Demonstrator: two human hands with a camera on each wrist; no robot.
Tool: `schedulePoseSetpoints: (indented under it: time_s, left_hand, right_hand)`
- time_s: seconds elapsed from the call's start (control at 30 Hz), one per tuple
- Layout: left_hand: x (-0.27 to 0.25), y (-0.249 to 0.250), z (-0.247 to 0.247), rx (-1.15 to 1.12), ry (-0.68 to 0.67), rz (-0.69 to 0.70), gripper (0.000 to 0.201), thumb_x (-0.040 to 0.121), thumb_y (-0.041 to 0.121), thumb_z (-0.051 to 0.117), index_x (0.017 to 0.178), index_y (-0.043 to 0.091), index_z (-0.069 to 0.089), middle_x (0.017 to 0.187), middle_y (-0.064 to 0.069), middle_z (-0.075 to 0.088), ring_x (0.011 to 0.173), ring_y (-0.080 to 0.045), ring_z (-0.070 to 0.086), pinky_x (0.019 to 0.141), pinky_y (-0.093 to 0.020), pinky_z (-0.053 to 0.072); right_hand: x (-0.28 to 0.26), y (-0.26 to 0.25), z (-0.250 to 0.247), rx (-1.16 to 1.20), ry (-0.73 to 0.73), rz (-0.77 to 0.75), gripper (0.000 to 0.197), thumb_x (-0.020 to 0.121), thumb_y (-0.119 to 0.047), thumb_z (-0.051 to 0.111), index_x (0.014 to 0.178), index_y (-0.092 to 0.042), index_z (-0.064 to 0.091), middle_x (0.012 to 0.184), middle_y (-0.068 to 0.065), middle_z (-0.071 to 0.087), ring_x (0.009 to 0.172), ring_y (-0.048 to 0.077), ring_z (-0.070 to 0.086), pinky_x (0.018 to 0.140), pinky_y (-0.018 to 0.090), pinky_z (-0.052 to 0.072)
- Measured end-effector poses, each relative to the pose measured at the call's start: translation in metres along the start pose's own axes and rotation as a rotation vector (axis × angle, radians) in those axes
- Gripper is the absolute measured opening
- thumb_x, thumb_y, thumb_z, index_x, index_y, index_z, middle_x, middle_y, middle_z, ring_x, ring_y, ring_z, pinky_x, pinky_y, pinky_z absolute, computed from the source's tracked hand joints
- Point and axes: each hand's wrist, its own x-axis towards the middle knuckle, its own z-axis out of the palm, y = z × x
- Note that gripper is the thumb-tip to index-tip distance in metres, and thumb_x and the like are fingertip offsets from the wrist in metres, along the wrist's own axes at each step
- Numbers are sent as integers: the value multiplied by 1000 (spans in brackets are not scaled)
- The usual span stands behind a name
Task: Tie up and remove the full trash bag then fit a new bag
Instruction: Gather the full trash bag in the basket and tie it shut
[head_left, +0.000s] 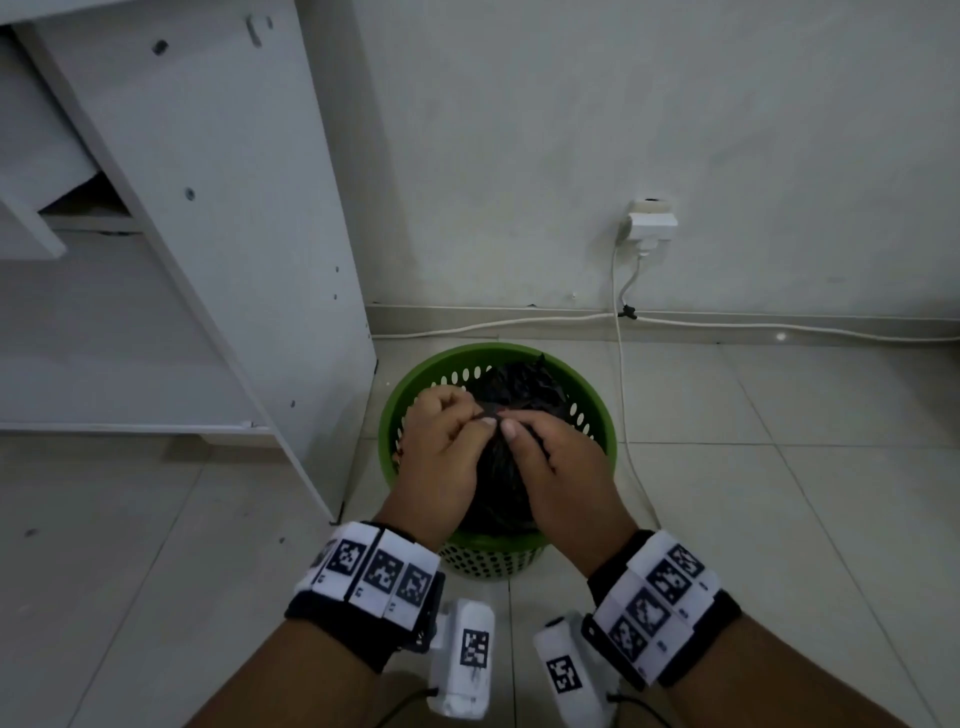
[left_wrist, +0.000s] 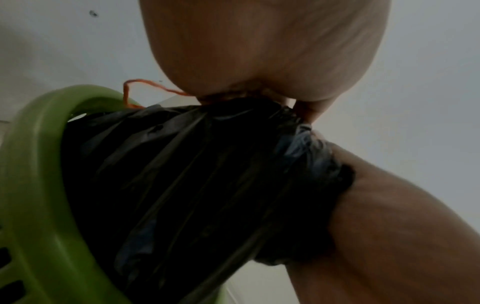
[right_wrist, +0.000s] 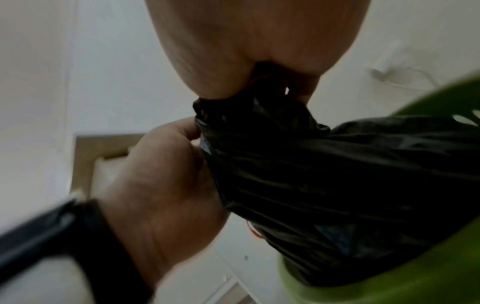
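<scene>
Item: black trash bag (head_left: 506, 467), one, seated in one green perforated bin (head_left: 597, 436) on the tiled floor, near a white cabinet (head_left: 208, 208) at left.

Hands, two: left hand (head_left: 441, 457) and right hand (head_left: 561, 467), both curled and pinching the gathered bag neck (right_wrist: 249, 115) over the bin.

Orange string (left_wrist: 145, 84), one, trails from the left hand's grip.

Handling, as judged: keep the neck bunched tight, wrap the string low on it, cinch before lifting.

Wall socket (head_left: 652, 223), one; white cables (head_left: 621, 364), two.
</scene>
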Motion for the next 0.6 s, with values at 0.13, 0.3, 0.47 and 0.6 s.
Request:
schedulePoseSetpoints:
  time_s: [0.13,0.3,0.47,0.6]
  left_hand:
    - [-7,-7,-1,38,-117,93,23,100,28,50,98,15,69,107,1,68,101,-8,63,89,-25,51]
    - [-2,-4,4,218,-32,29,32,104,29,49,77,14,57,73,-1,60,66,-8,55,62,-22,44]
    - [15,-7,3,-18,-82,-318,39,97,39,54,89,6,73,89,-16,74,89,-35,71,88,-52,56]
    - [16,-1,9,-194,-111,-454,31,101,26,52,98,2,71,97,-16,72,91,-28,69,84,-36,54]
  right_hand:
    - [9,3,-1,283,0,263,20,102,-27,50,106,-17,67,101,-4,71,93,3,66,83,24,54]
    - [15,-1,1,163,128,276,14,97,-34,58,98,-21,61,92,-9,65,82,-7,61,70,11,47]
    - [-2,2,1,-58,-12,-31,57,85,-53,59,129,-19,51,129,-5,50,116,-6,45,97,1,30]
    - [-9,15,3,-132,-87,-42,43,94,-39,61,131,-19,54,125,-7,58,113,-3,48,99,17,42]
